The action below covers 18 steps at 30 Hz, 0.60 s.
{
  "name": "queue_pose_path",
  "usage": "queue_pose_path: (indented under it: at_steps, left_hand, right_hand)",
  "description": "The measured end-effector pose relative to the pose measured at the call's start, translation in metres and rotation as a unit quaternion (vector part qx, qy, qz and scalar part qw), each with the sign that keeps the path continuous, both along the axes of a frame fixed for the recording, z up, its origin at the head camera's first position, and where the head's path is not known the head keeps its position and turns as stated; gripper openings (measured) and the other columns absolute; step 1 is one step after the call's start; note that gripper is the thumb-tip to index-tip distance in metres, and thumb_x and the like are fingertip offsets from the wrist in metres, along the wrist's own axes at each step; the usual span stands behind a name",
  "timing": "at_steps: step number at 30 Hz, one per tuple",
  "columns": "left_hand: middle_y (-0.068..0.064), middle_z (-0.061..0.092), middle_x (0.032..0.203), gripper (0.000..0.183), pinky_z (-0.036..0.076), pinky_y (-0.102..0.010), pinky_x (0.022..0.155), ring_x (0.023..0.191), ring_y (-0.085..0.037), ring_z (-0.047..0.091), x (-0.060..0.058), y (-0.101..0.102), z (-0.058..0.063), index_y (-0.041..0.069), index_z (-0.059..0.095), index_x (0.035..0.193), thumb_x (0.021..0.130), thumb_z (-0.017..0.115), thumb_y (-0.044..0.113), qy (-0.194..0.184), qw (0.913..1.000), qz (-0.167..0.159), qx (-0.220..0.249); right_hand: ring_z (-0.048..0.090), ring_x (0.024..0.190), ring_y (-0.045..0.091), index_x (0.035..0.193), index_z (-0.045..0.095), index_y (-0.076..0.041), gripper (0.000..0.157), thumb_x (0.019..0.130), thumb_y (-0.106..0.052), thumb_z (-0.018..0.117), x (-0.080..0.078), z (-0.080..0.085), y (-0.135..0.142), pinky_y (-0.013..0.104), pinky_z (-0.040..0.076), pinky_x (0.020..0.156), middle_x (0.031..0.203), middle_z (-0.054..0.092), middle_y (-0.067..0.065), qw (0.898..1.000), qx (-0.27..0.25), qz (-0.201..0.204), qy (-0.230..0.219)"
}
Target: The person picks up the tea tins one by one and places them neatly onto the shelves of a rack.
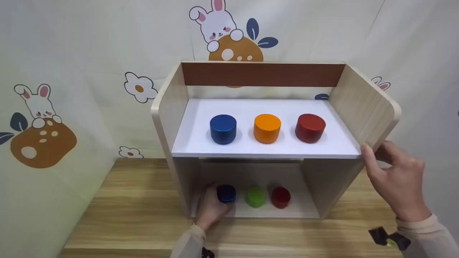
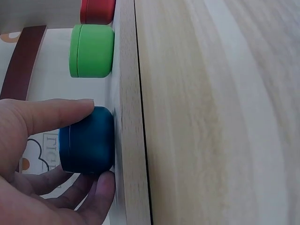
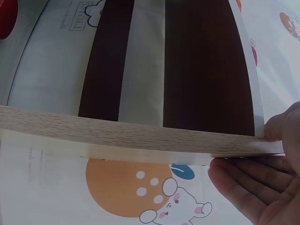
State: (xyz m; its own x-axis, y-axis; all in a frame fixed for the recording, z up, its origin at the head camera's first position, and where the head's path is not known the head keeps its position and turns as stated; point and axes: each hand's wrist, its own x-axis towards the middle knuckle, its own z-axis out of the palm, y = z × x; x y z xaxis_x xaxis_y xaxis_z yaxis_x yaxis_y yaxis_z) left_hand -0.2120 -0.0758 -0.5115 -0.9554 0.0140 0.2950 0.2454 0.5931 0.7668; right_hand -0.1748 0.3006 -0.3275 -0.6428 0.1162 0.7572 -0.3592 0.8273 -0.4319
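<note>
On the lower shelf, my left hand (image 1: 211, 206) grips a dark blue round tin (image 2: 89, 140), thumb on one side and fingers curled round the other. The tin stands on the shelf board near its front edge. To its right are a green tin (image 1: 255, 197) and a red tin (image 1: 280, 197). My right hand (image 1: 401, 179) holds the right side panel (image 1: 373, 104) of the wooden shelf unit at the height of the upper board, with the thumb at the front corner and the fingers (image 3: 253, 178) behind the panel's outer face.
Three tins stand in a row on the white upper board (image 1: 244, 148): blue (image 1: 223, 129), orange (image 1: 267, 128) and red (image 1: 310, 128). A brown rail (image 1: 263, 74) crosses the back. The unit stands on a wood-grain table (image 1: 132, 208) before a rabbit-printed cloth (image 1: 96, 46).
</note>
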Motion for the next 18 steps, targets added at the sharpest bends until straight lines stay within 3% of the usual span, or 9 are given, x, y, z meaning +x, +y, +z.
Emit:
queue_pose_path:
  at_steps: [3,4,7,10,17,18]
  left_hand:
    - [-0.015,0.068,0.102,0.053,0.052,-0.051,0.091,0.101,-0.036,0.065,0.001,0.000,0.000,-0.003,0.063,0.110,0.065,0.088,0.008,0.008,1.0000,-0.003,0.000]
    - [-0.015,0.068,0.102,0.053,0.052,-0.051,0.091,0.101,-0.035,0.065,0.002,0.000,0.001,-0.003,0.063,0.110,0.065,0.088,0.008,0.015,0.9999,-0.002,-0.001]
    - [-0.016,0.068,0.101,0.051,0.050,-0.051,0.091,0.100,-0.035,0.064,0.006,0.000,0.003,-0.002,0.063,0.109,0.065,0.089,0.006,0.041,0.9991,0.002,-0.010]
    - [-0.019,0.066,0.110,0.058,0.047,-0.054,0.094,0.105,-0.037,0.061,0.014,-0.003,0.010,-0.003,0.063,0.115,0.065,0.089,0.007,0.055,0.9982,0.002,-0.022]
    - [-0.023,0.057,0.127,0.073,0.041,-0.063,0.101,0.121,-0.048,0.052,0.046,-0.018,0.042,-0.002,0.056,0.130,0.068,0.090,0.014,0.006,0.9980,-0.031,-0.054]
    - [-0.023,0.058,0.128,0.071,0.040,-0.065,0.101,0.123,-0.050,0.050,0.051,-0.021,0.048,0.000,0.057,0.130,0.069,0.090,0.015,-0.004,0.9974,-0.045,-0.057]
  right_hand:
    - [0.042,0.083,-0.033,0.107,0.071,0.010,0.028,0.091,-0.013,0.073,-0.001,0.000,0.000,-0.003,0.035,0.066,0.096,0.072,0.030,1.000,0.000,-0.001,-0.002]
    - [0.052,0.082,-0.026,0.107,0.071,0.010,0.028,0.091,-0.012,0.073,-0.001,0.000,0.001,-0.003,0.035,0.066,0.097,0.071,0.030,1.000,0.000,-0.001,-0.002]
    - [0.074,0.080,0.011,0.109,0.070,0.011,0.028,0.091,-0.011,0.073,-0.002,0.000,0.001,-0.004,0.033,0.069,0.098,0.071,0.031,1.000,0.005,-0.002,-0.001]
    - [0.069,0.082,0.052,0.111,0.069,0.011,0.030,0.092,-0.011,0.072,-0.002,0.000,0.003,-0.004,0.031,0.071,0.102,0.070,0.032,1.000,0.011,-0.003,-0.006]
    - [0.068,0.087,0.053,0.118,0.069,0.007,0.036,0.096,-0.021,0.070,0.002,-0.003,0.012,-0.004,0.030,0.075,0.107,0.069,0.032,0.999,0.029,-0.005,-0.026]
    - [0.072,0.088,0.041,0.120,0.069,0.005,0.035,0.097,-0.021,0.068,0.003,-0.004,0.015,-0.003,0.030,0.075,0.107,0.070,0.031,0.999,0.026,-0.002,-0.022]
